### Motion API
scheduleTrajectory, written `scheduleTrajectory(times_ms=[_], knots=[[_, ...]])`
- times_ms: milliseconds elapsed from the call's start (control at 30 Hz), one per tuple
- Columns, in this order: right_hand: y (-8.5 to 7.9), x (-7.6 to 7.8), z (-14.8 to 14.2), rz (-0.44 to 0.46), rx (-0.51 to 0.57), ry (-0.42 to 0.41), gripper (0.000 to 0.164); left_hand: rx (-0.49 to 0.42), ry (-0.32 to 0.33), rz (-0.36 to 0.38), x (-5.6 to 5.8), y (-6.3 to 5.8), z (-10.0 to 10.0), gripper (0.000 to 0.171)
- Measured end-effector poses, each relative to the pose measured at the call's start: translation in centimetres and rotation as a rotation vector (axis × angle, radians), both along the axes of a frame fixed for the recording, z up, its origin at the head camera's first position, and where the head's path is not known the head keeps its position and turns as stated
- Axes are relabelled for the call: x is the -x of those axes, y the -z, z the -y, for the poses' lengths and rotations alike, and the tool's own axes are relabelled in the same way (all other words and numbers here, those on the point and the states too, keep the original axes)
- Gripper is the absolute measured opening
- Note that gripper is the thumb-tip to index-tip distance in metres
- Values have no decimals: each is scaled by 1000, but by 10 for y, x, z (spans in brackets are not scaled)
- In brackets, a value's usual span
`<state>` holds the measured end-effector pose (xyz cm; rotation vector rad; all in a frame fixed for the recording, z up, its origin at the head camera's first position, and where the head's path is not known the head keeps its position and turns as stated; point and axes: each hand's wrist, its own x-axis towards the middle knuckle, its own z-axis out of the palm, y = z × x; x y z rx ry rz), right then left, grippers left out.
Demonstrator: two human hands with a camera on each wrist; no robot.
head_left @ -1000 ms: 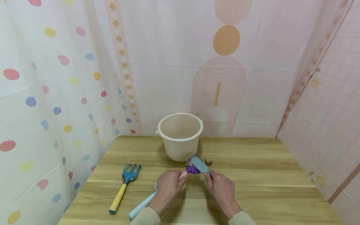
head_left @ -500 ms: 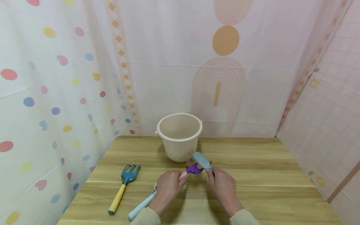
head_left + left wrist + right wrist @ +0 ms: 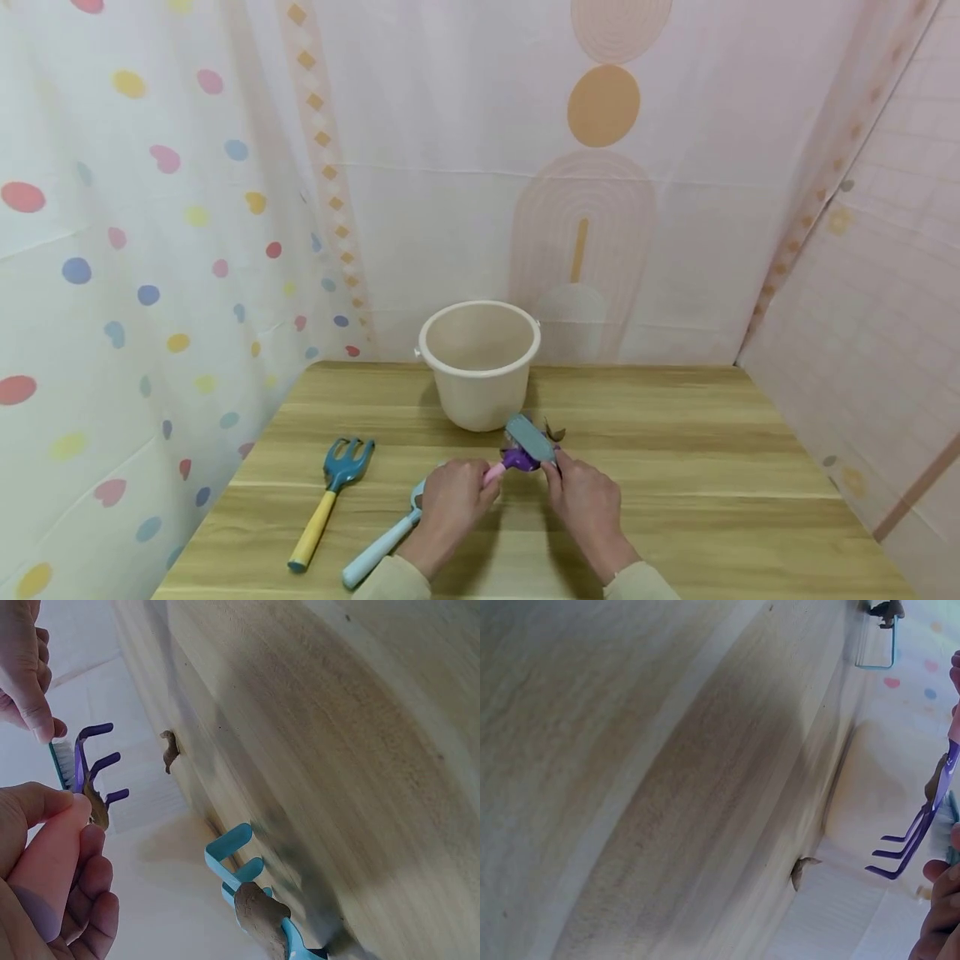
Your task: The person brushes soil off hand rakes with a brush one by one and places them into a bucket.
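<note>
My left hand (image 3: 453, 500) grips the pink handle of a small hand rake (image 3: 519, 459) with purple tines. A brown, dry leaf-like scrap (image 3: 96, 804) clings to the rake near the base of its tines. In my right hand (image 3: 591, 504) is a brush (image 3: 530, 437) with a blue-grey back and white bristles, held at its handle. Its bristles (image 3: 65, 761) press against the rake's purple head, in front of the bucket. Beside my left forearm lies a light blue hand rake (image 3: 381, 547), partly hidden, with a brown clump (image 3: 262, 911) on its head.
A cream bucket (image 3: 480, 396) stands at the back of the wooden table (image 3: 675, 467). To the left lies a blue hand fork (image 3: 348, 464) with a yellow handle. A curled brown scrap (image 3: 555, 431) rests beyond the brush. Curtains (image 3: 420, 208) hang behind and on both sides.
The brush has moved up and right along the purple rake, then back down and left across it. My left hand and the rake have shifted slightly right.
</note>
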<state>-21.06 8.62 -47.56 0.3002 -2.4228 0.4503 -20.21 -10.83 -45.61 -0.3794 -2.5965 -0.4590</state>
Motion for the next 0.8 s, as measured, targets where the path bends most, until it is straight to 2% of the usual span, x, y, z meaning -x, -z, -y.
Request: scheduleTrajectory(times_ms=[233, 800], knots=[[1, 1, 1, 3, 7, 11, 23, 7, -2, -21, 0, 1, 0, 30], [3, 1, -1, 23, 35, 30, 19, 0, -5, -11, -2, 1, -1, 29]])
